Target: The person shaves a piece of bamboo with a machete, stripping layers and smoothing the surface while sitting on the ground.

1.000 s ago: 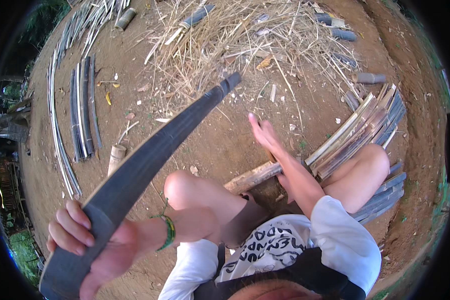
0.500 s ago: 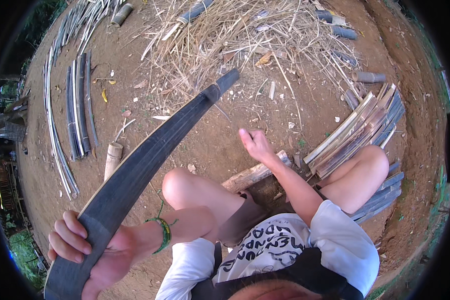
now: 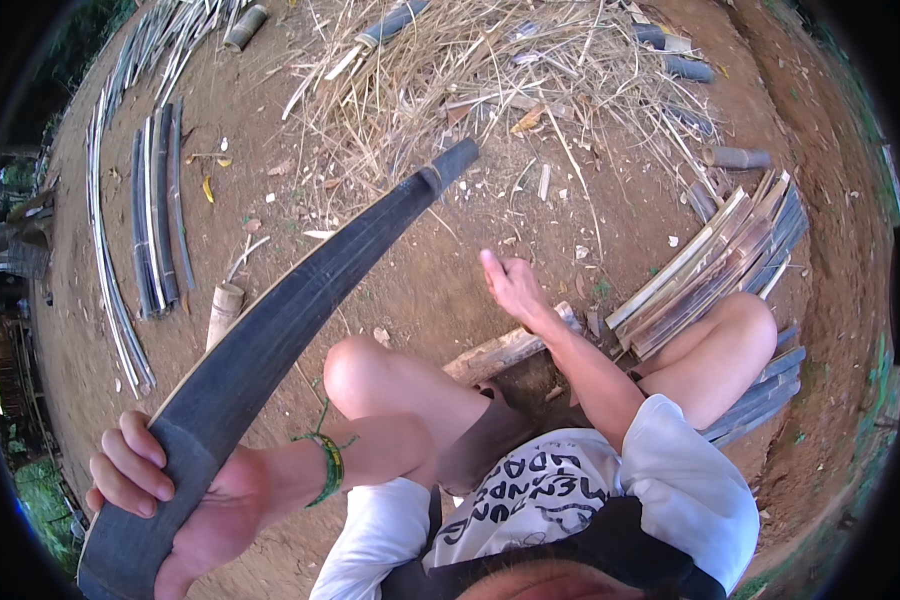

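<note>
My left hand [image 3: 175, 500] grips a long, dark-skinned split bamboo slat [image 3: 280, 345] near its close end, fingers over one edge and thumb side under the other. The slat slants up to the right, with a node ridge near its far tip. My right hand [image 3: 515, 288] is closed, its thumb pointing forward, to the right of the slat and apart from it. What it holds, if anything, is hidden. Below that hand a short pale log [image 3: 500, 355] lies on the ground between my bent legs.
A heap of straw-like shavings [image 3: 510, 70] spreads ahead. Stacked bamboo slats [image 3: 710, 270] lie by my right knee, with more behind the leg. Dark slats [image 3: 155, 215] and long thin strips [image 3: 105, 240] lie at left. A bamboo piece [image 3: 225, 310] is beside the held slat.
The near end of the bamboo slat and my left hand have shifted slightly left. My right hand has turned a little, staying in nearly the same place.
</note>
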A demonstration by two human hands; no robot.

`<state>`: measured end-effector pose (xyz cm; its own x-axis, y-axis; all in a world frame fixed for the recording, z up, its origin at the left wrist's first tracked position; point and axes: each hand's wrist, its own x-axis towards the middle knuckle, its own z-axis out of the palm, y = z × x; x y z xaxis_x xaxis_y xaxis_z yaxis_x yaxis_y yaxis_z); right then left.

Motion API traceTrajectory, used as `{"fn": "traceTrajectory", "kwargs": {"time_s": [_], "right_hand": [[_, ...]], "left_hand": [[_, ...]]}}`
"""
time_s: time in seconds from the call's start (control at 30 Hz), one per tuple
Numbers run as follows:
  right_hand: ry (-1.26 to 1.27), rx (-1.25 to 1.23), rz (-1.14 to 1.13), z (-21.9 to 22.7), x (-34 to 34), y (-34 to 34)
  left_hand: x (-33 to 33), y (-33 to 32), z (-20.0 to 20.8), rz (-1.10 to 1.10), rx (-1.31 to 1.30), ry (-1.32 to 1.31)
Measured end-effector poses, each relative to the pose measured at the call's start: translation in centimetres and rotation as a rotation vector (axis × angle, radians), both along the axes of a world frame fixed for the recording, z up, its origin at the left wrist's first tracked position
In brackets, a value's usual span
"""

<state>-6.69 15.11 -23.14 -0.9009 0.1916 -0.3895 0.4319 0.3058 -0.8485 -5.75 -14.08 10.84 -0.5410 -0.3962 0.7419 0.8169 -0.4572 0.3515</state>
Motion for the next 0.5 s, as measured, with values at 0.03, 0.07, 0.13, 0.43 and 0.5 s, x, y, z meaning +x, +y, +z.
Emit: {"fn": "traceTrajectory", "kwargs": {"time_s": [0.03, 0.07, 0.13, 0.43, 0.5], "right_hand": [[0.14, 0.034, 0.052, 0.4, 0.7, -0.4], [0.28, 0.066, 0.105, 0.8, 1.0, -0.6], [0.145, 0.077, 0.025, -0.4, 0.1, -0.1], [0.155, 0.003, 0.005, -0.8, 0.2, -1.8], [0.053, 0.015, -0.034, -1.2, -0.4, -1.8]], "left_hand": [[0.1, 0.0, -0.2, 0.006, -0.004, -0.005], [0.1, -0.2, -0.4, 0.013, -0.008, -0.011], [-0.2, -0.5, -0.5, 0.005, 0.003, -0.006], [-0.2, -0.6, -0.6, 0.053, 0.018, -0.042], [-0.8, -1.2, -0.9, 0.14, 0.046, -0.054]]}}
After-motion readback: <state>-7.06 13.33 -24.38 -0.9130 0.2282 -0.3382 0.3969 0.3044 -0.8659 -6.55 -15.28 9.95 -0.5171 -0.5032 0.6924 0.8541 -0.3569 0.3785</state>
